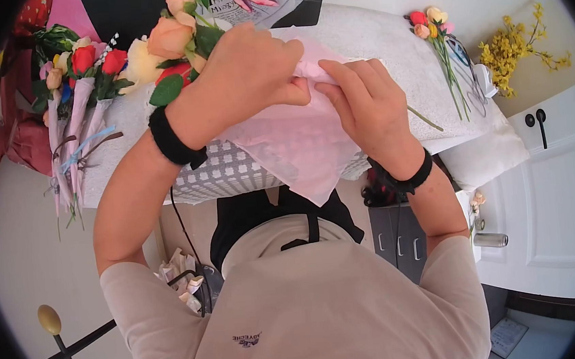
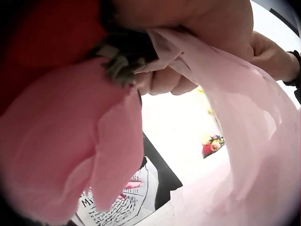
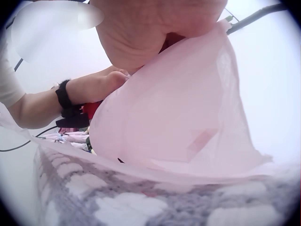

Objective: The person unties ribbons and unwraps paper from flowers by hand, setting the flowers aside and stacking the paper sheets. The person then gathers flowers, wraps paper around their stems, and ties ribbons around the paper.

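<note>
My left hand point(image 1: 250, 66) grips a small bunch of artificial roses point(image 1: 171, 38) by the stems, with the peach, cream and red heads pointing left past the wrist. Pink wrapping paper point(image 1: 305, 147) goes round the stems and hangs in a loose point over the table's front edge. Close to the left fingers, my right hand point(image 1: 370, 104) pinches a gathered part of that paper between thumb and fingers. In the left wrist view a pink rose point(image 2: 70, 141) fills the near side, and the paper curves away from the hand. The right wrist view shows the sheet point(image 3: 174, 113) spread below the palm.
Several wrapped, ribbon-tied rose bunches point(image 1: 78, 129) lie at the table's left. Loose roses point(image 1: 432, 23) with long stems are at the right, near yellow blossom sprays point(image 1: 512, 50). A black board point(image 1: 143, 14) with printed paper stands behind. One bare stem point(image 1: 426, 119) extends right of the paper.
</note>
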Demonstrator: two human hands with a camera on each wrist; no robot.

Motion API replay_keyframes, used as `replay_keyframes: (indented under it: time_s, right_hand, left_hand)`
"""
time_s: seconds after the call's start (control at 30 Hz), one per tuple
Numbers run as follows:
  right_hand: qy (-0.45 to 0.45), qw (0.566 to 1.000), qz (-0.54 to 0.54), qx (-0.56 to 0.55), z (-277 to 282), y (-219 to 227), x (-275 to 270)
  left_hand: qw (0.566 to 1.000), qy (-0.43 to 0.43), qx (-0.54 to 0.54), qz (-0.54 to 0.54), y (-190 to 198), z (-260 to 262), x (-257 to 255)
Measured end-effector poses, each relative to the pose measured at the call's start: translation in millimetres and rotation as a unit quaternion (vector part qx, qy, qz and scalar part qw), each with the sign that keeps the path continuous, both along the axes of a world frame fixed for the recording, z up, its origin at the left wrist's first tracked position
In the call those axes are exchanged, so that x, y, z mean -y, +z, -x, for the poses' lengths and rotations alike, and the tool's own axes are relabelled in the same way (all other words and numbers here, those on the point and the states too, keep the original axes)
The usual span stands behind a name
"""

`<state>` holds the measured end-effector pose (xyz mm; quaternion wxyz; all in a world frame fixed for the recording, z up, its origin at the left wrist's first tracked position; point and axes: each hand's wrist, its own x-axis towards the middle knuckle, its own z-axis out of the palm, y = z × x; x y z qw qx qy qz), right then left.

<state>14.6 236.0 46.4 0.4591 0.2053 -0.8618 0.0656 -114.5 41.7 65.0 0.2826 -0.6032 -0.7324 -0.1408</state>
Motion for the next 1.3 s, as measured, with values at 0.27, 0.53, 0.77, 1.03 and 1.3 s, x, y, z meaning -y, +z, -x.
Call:
replay_keyframes:
  time_s: [0.27, 0.53, 0.77, 1.03, 1.3]
  right_hand:
    - [0.039, 0.962, 0.228, 0.146, -7.6, -2.0, -0.2]
    - [0.049, 0.991, 0.104, 0.065, -5.1, 2.8, -1.7]
    - [-0.008, 0.994, 0.082, 0.077, -6.3, -2.8, -3.3]
    - [0.052, 0.941, 0.283, 0.176, -11.3, 0.2, 4.4]
    - [-0.013, 1.0, 0.01, -0.003, 1.0, -7.6, -4.0]
  left_hand:
    - [0.972, 0.036, -0.177, -0.153, -10.7, -7.3, -21.1]
    - [0.987, 0.001, -0.118, -0.111, -10.5, -4.9, -10.0]
    - [0.984, -0.003, -0.134, -0.119, 3.0, -5.5, -14.7]
    - [0.981, 0.034, -0.149, -0.123, -5.2, -7.0, -12.4]
    - [1.0, 0.007, -0.018, 0.001, -1.6, 0.7, -2.2]
